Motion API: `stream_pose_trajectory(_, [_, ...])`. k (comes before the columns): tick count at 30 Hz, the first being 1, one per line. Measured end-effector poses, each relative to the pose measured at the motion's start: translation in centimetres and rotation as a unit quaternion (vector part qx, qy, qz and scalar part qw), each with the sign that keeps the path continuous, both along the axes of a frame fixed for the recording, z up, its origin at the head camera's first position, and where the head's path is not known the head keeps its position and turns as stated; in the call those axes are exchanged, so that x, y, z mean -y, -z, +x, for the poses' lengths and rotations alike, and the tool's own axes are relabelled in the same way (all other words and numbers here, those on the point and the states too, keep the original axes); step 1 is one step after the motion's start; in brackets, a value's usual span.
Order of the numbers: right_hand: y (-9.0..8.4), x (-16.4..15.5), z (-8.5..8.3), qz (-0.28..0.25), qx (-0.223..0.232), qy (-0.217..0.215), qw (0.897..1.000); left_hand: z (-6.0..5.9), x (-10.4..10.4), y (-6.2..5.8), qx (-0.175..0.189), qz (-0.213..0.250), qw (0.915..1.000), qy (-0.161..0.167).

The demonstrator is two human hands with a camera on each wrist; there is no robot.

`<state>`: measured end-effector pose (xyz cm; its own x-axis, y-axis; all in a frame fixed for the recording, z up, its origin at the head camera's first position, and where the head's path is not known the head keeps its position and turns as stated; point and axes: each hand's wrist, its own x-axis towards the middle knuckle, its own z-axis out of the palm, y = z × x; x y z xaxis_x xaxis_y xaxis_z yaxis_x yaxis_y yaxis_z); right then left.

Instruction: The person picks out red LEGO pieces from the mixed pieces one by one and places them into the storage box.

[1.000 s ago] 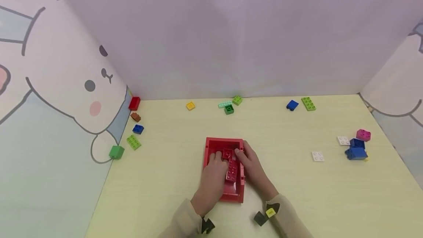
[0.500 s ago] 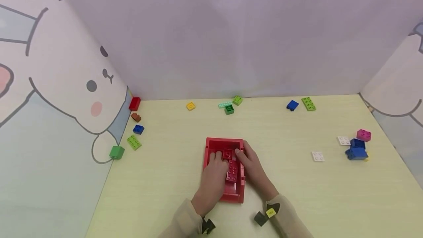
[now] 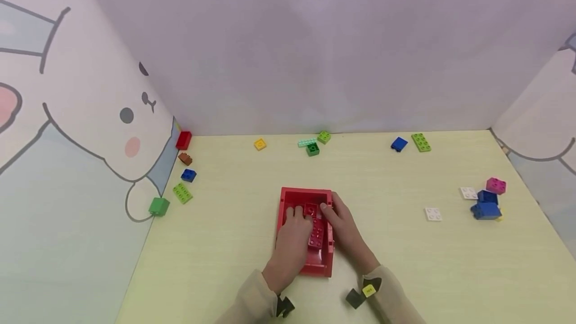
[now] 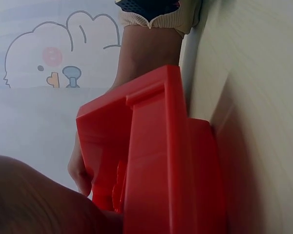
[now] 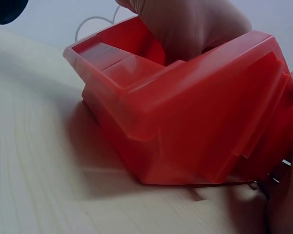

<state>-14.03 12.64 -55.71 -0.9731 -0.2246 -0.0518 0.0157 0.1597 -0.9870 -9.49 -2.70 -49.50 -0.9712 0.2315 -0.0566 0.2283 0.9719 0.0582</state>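
Observation:
A red plastic bin [image 3: 307, 192] stands on the table in the middle of the head view, with a small square red brick [image 3: 310, 209] and a longer red brick [image 3: 316, 234] inside. My left hand [image 3: 291, 244] reaches down into it, beside these bricks. Its fingertips are partly hidden, and whether they pinch anything does not show. My right hand [image 3: 344, 224] grips the bin's right wall, thumb over the rim and fingers outside. Up close in the left wrist view, the bin's wall [image 4: 151, 161] covers most of the inside. The right wrist view shows the bin's outer side [image 5: 200, 117].
Loose bricks lie around: a green brick [image 3: 159, 206] and several others along the left edge, a yellow one [image 3: 259, 144] and a dark green one [image 3: 312, 149] at the back. Blue bricks [image 3: 486, 210], a pink one [image 3: 496, 185] and white ones [image 3: 433, 214] lie right. Walls enclose the table.

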Motion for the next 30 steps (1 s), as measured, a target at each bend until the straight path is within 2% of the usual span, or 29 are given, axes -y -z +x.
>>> stream_pose_trajectory(7, [0.09, -0.07, -0.06, 0.005, -0.002, -0.001, 1.000, 0.05, -0.08, 0.18, -0.011, -0.039, 0.9991, 0.012])
stream_pose_trajectory(12, [0.18, -0.10, -0.06, 0.003, -0.006, -0.003, 1.000, 0.04, -0.12, 0.23, -0.010, -0.045, 0.9989, 0.014])
stream_pose_trajectory(24, [0.25, -0.10, 0.00, 0.002, -0.013, -0.005, 1.000, 0.21, 0.08, -0.24, 0.000, -0.025, 0.9994, 0.026])
stream_pose_trajectory(30, [0.25, -0.13, -0.18, 0.006, -0.012, -0.004, 1.000, 0.05, 0.17, -0.50, 0.000, -0.003, 0.9999, 0.015])
